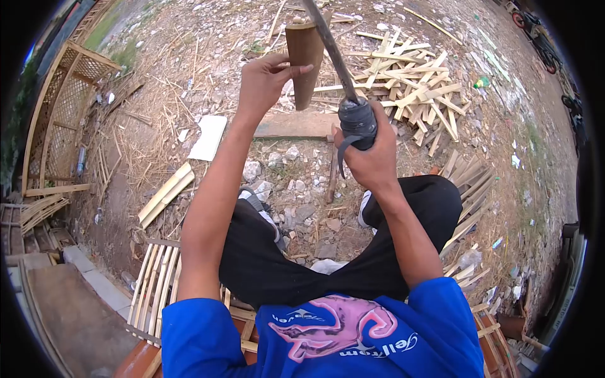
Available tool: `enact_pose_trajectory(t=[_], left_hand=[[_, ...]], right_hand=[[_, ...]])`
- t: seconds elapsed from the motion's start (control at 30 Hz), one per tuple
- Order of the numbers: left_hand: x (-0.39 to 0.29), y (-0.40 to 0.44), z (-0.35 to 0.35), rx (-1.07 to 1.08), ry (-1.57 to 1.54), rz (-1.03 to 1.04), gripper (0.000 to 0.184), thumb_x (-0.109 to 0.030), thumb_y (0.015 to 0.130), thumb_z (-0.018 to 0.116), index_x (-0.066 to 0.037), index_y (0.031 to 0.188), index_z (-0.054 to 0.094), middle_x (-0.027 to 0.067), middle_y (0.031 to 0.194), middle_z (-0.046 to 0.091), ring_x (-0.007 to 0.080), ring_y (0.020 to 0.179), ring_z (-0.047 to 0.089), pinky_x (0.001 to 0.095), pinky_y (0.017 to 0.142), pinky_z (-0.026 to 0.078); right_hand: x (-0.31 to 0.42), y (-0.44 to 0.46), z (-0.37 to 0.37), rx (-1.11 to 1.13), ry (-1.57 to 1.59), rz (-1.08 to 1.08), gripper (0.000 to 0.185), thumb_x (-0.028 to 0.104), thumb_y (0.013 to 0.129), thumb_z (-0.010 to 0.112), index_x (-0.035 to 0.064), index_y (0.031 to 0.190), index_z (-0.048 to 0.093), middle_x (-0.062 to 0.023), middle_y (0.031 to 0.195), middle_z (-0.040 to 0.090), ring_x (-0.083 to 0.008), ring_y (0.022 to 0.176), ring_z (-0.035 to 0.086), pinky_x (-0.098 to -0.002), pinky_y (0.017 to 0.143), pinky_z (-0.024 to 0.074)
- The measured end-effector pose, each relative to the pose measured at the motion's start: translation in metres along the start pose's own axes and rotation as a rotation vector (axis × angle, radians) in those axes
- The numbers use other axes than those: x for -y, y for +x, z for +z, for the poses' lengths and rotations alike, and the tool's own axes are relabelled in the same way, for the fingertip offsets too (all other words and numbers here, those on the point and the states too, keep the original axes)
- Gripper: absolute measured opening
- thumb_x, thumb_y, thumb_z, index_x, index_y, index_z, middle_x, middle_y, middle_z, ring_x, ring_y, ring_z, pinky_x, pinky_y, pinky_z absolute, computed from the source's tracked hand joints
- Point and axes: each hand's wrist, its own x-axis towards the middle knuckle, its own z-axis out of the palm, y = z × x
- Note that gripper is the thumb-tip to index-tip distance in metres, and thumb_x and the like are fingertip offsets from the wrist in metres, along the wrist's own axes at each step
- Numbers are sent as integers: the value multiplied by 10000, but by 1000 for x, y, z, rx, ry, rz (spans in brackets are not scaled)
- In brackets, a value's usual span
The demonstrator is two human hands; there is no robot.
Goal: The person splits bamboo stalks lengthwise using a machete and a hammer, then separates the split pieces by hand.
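My left hand (268,79) pinches a brown tapered piece of wood or bamboo (304,53) between thumb and fingers, held upright at the top centre. My right hand (372,142) is wrapped round the black taped handle (357,123) of a long blade (334,53). That blade slants up and to the left, its upper end out of the frame. It passes in front of the right edge of the wooden piece; whether the two touch is unclear. A loose strip of black tape hangs from the handle.
Split pale strips (409,79) lie heaped beyond my right hand, with more (469,189) beside my right knee. A white slab (208,137) and two split pieces (165,195) rest at left. A lattice frame (50,120) stands far left. A wooden board (296,125) lies ahead.
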Motion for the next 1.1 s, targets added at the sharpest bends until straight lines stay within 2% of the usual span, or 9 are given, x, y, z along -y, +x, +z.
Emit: enact_pose_trajectory(t=[0.03, 0.13, 0.2, 0.37, 0.5, 0.63, 0.77, 1.0, 1.1], left_hand=[[-5, 0, -1, 0, 13, 4, 307, -189, 820, 797, -31, 1075, 733, 83, 864, 737, 100, 743, 657, 248, 646, 520], [19, -4, 3, 29, 40, -78, 522, -251, 790, 825, -43, 1234, 647, 131, 1052, 719, 184, 907, 690, 298, 737, 550], [66, -9, 6, 84, 286, -206, 836, -392, 698, 873, -81, 1386, 513, 170, 1322, 596, 282, 1173, 608, 402, 911, 526], [84, -2, 16, 41, 190, -27, 716, -352, 727, 857, -63, 1320, 577, 166, 1250, 641, 278, 1155, 616, 395, 971, 496], [66, 0, 21, 41, 75, -53, 544, -311, 752, 847, -34, 1183, 662, 146, 1123, 693, 233, 1070, 651, 368, 904, 519], [81, 5, 17, 72, -131, -92, 387, -268, 780, 832, -31, 1063, 714, 82, 970, 724, 151, 899, 669, 304, 791, 526], [69, 3, 10, 41, -224, -42, 313, -241, 801, 817, -30, 1016, 731, 46, 873, 723, 94, 796, 647, 267, 730, 514], [17, 0, -3, -6, -161, 63, 346, -279, 801, 818, -22, 1016, 731, 56, 860, 730, 108, 806, 661, 275, 735, 520], [72, -11, 8, -53, 56, -10, 510, -332, 754, 847, -31, 1133, 685, 126, 1075, 703, 215, 1046, 653, 360, 896, 519]], right_hand=[[8, -1, -3, 16, 1, 35, 342, 62, 760, 702, 20, 1067, 558, -101, 855, 682, -168, 778, 672, -302, 733, 511], [-45, -1, 9, 55, 21, 135, 311, 55, 753, 698, 17, 1037, 577, -104, 847, 672, -167, 782, 656, -304, 739, 504], [-68, -2, 19, 29, -35, 188, 301, 62, 744, 694, 13, 1024, 594, -111, 846, 663, -172, 778, 635, -311, 739, 497], [-66, 1, 14, -4, -47, 215, 313, 57, 740, 699, 12, 1034, 599, -110, 864, 674, -191, 791, 649, -319, 749, 501], [-64, -3, 17, 20, -28, 163, 319, 70, 737, 702, 19, 1034, 596, -117, 870, 679, -202, 790, 655, -329, 749, 503], [-65, -8, 20, 114, -26, 198, 327, 121, 783, 739, 0, 1043, 582, -42, 863, 623, -100, 758, 554, -264, 723, 472], [-50, -9, 24, 86, 7, 139, 306, 88, 774, 727, 5, 1030, 580, -65, 859, 635, -121, 759, 581, -277, 719, 479], [-9, -2, 7, 104, -22, 156, 299, 61, 752, 700, 12, 1025, 589, -145, 863, 671, -233, 788, 663, -346, 740, 506], [-58, 1, 23, 95, -70, 101, 300, 75, 748, 687, 13, 1024, 588, -169, 860, 666, -310, 789, 663, -376, 745, 505]])
